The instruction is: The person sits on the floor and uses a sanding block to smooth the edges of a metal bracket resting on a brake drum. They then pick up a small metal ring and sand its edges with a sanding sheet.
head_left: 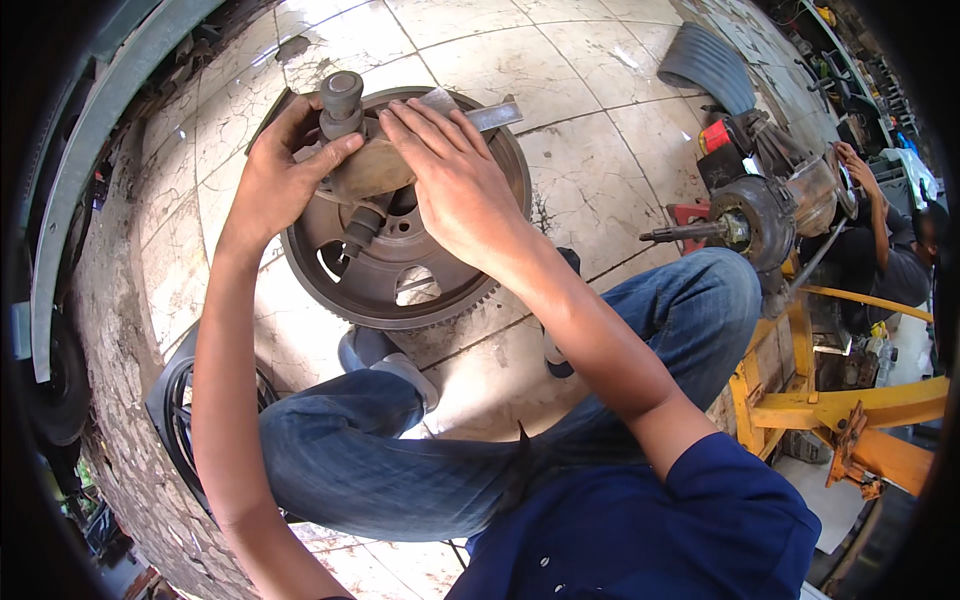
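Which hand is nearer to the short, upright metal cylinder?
Left. The left hand is at the left side of the upright metal cylinder, its fingers and thumb near the lower part; the right hand lies to the right, a little apart from it.

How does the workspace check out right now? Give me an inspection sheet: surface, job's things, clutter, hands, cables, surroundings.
Surface: pale tiled floor, cracked and stained.
Job's things: stepped shaft over a toothed-rim wheel; flat metal bar juts out to the right.
Clutter: ribbed grey panel on the floor, upper right; dark round item beside the person's left leg.
Left fingers: curled around the stepped shaft near its upper cylinder.
Right fingers: laid nearly straight across the stepped shaft; grip underneath hidden.
Cables: none certain; thin curves in the dark round item are unclear.
Surroundings: machine, yellow metal frame and another person, all to the right.
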### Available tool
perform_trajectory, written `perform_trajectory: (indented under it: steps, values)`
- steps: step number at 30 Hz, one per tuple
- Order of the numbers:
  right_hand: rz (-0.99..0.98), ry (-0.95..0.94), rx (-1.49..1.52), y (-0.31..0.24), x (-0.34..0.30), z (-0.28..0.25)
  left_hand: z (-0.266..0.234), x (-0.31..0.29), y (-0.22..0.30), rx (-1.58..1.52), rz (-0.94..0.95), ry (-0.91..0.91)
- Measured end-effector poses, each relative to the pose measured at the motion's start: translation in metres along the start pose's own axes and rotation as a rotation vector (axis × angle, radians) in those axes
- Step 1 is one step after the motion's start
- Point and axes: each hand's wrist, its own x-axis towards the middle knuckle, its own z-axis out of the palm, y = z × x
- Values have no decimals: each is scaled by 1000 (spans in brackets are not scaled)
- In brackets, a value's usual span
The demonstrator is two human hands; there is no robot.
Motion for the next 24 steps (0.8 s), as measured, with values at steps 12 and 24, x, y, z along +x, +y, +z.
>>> perform_trajectory:
  steps: [12,24]
  values:
    - [-3,-12,-20,7,1,1,6,7,11,-56,113,61]
    - [319,194,835,-19,23,-13,6,2,5,16,139,54]
